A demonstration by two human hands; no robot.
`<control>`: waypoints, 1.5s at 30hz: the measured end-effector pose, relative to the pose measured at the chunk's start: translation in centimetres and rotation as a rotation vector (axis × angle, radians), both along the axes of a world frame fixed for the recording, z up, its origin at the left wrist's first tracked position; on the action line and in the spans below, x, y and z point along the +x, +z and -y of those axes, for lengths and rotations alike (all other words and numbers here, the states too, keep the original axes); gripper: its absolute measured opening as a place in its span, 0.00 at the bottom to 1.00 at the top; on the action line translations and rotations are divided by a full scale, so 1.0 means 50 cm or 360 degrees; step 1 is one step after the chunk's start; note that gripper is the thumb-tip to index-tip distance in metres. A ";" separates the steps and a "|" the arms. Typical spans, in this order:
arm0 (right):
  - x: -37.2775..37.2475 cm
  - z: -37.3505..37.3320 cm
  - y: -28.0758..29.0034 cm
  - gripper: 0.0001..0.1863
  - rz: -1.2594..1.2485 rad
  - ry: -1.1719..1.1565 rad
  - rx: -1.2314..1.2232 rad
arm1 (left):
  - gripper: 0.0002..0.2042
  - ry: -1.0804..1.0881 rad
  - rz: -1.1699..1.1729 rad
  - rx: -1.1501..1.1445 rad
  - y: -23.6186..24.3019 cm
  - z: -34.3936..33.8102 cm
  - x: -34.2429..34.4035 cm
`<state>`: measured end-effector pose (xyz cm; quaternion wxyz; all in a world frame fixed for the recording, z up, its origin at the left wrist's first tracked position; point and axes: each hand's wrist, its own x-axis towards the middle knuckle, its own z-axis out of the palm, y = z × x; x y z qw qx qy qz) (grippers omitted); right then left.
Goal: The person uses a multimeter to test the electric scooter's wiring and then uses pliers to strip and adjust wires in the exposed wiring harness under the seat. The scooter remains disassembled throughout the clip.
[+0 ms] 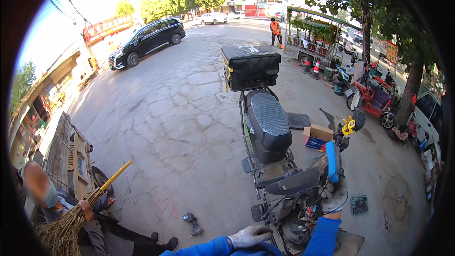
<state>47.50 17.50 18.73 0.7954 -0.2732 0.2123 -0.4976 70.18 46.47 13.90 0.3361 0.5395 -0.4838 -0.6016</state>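
In front of me stands a scooter (267,119) with a padded seat, a black rear box (251,66) and a partly dismantled front with exposed wires (310,225). My gloved left hand (249,236) lies with loosely extended fingers near my blue-clothed leg, at the bottom centre. My gloved right hand (332,196) is at the scooter's front below a blue pad (332,162), its fingers curled among dark cables and parts; what they hold is unclear. A cordless power tool (193,224) lies on the pavement, and an open tool case (359,205) is right of the scooter.
A person (97,237) at lower left holds a straw broom (61,227) beside a cart (66,151). A cardboard box (317,135) sits right of the seat. A worker in orange (275,31), traffic cones (315,70), parked trikes (377,97) and a black van (147,42) are farther off.
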 end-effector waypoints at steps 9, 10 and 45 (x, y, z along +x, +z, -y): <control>-0.108 -0.241 -0.128 0.21 0.0066 0.0134 0.0011 | 0.25 0.0176 -0.0492 -0.0101 0.050 0.079 -0.062; -0.101 -0.251 -0.147 0.21 0.0032 0.0101 0.0029 | 0.25 0.0089 -0.0347 -0.0229 0.039 0.089 -0.077; -0.089 -0.294 0.065 0.22 -0.0984 -0.0488 -0.0587 | 0.28 0.0271 -0.0541 -0.0339 0.221 0.257 -0.186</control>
